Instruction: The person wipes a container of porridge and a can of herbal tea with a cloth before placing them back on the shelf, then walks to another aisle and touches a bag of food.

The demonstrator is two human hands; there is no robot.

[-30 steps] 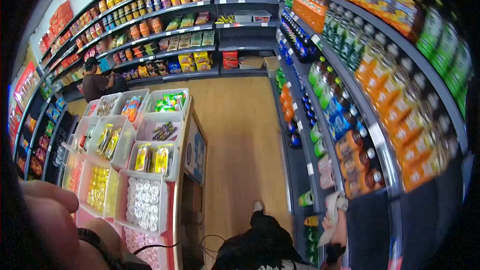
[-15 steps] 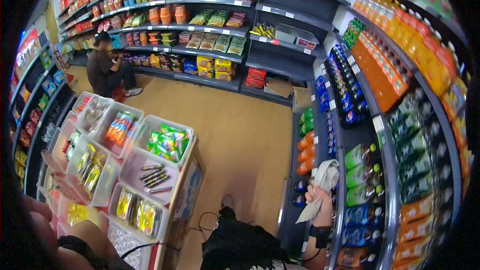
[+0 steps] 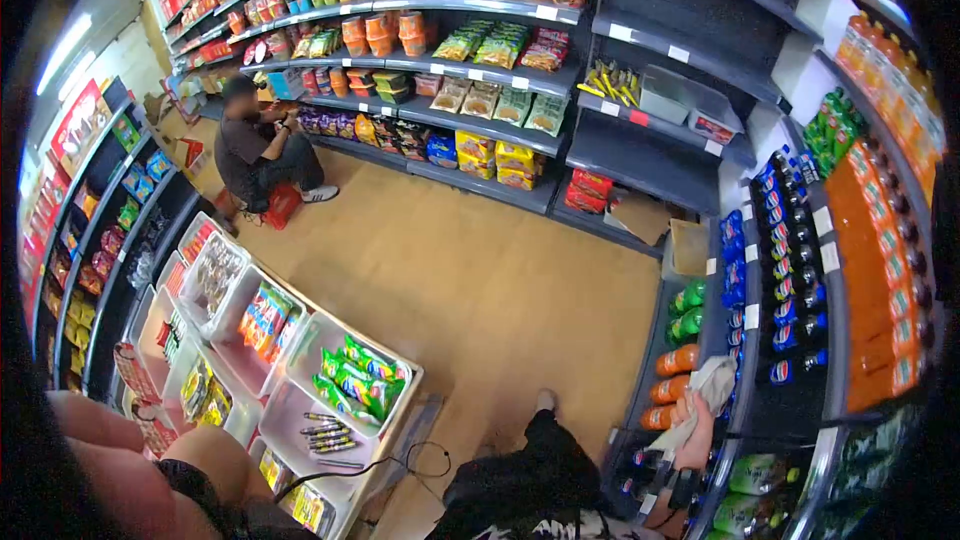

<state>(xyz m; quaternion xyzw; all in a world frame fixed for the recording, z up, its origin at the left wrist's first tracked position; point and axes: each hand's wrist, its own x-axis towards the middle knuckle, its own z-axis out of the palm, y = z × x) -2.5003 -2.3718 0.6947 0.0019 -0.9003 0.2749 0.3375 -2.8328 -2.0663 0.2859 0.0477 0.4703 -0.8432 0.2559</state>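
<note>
My right hand point(image 3: 692, 428) is closed round a crumpled pale grey cloth point(image 3: 714, 387), at the lower right beside the drink shelves. The cloth sticks out above the fist and hangs below it. Orange drink bottles point(image 3: 672, 388) lie just left of this hand. At the lower left, close to the camera, is my left hand point(image 3: 228, 455) beyond a black wristband; its fingers are hidden. It is over the edge of the plastic bins, near one with yellow packets point(image 3: 205, 395) and one with dark tubes point(image 3: 328, 433).
A person point(image 3: 255, 145) sits on a red stool point(image 3: 275, 210) by the far shelves. Bins with green packets point(image 3: 362, 380) stand on the left table. A black cable point(image 3: 400, 465) loops beside it. Wooden-coloured floor point(image 3: 480, 280) stretches ahead; cola bottles point(image 3: 785, 280) fill the right shelf.
My view has turned left and moved forward along the aisle. The right hand still grips the cloth and now appears lower and farther right. The seated person's red stool shows more fully.
</note>
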